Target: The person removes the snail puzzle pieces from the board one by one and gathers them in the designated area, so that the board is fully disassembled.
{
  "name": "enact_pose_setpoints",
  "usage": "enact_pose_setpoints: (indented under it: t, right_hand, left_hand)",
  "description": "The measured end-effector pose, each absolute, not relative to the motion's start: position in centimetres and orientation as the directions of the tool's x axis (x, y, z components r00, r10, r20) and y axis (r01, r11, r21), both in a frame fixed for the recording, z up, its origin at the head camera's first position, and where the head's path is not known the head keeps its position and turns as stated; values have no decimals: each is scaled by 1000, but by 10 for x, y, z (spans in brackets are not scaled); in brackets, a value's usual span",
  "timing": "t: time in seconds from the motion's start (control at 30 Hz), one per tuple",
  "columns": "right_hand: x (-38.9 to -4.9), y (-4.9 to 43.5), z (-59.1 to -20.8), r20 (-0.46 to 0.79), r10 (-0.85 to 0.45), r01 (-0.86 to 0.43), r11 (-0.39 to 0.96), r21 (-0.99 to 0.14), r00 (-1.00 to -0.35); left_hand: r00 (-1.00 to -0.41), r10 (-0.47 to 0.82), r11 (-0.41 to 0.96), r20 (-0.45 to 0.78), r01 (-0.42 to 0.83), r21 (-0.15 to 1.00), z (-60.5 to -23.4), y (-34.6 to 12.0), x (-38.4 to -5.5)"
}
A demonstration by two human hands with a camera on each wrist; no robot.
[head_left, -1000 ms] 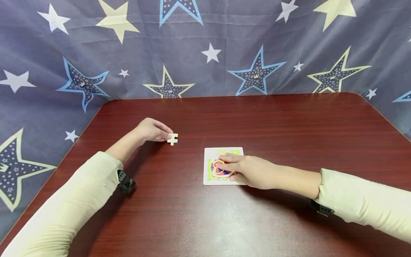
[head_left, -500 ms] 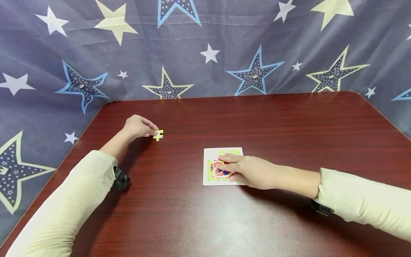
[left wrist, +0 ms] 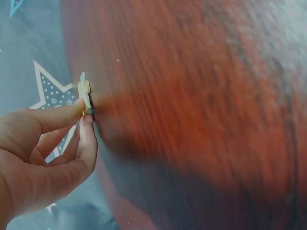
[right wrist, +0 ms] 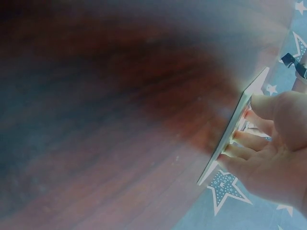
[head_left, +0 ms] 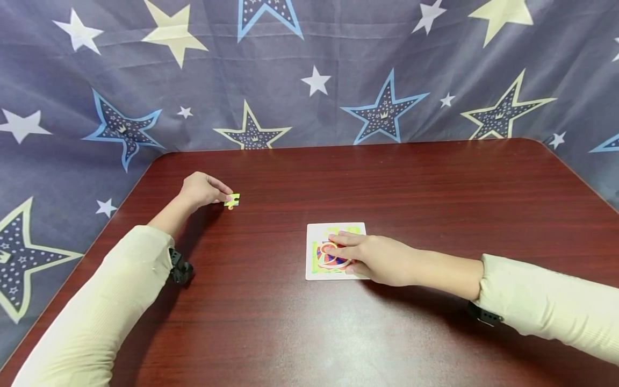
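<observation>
Puzzle piece (head_left: 232, 200) — knob (head_left: 230, 208) points nearward, long axis unclear.

Looks like glossy wood grain on table (head_left: 271, 322); creased matt cloth on backdrop (head_left: 217, 70); ribbed knit on sleeves (head_left: 108, 301); plastic on wrist camera (head_left: 180, 269); smooth print on puzzle board (head_left: 314, 232).

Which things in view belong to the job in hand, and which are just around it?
In the job:
jigsaw piece, pinched by the left hand
white-bordered puzzle board, under the right hand

Just around it:
wood-grain table
star-print cloth
left wrist camera
right wrist camera
</observation>
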State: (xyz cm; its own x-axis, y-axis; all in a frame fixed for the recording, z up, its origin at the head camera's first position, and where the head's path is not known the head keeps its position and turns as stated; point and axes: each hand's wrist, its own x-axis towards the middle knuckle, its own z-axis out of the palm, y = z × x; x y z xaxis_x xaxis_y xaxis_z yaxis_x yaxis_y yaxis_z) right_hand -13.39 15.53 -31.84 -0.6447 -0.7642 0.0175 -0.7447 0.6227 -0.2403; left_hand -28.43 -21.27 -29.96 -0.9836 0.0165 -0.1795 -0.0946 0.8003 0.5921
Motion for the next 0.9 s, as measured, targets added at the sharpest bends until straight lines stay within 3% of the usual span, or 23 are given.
enact_pose_setpoints:
  t: [0.9]
  right_hand:
    - [-134, 157, -318, 50, -778, -762, 597, -252, -626]
  left_hand:
    - [-991, 40, 841, -130, -37, 540, -301, -212, -285]
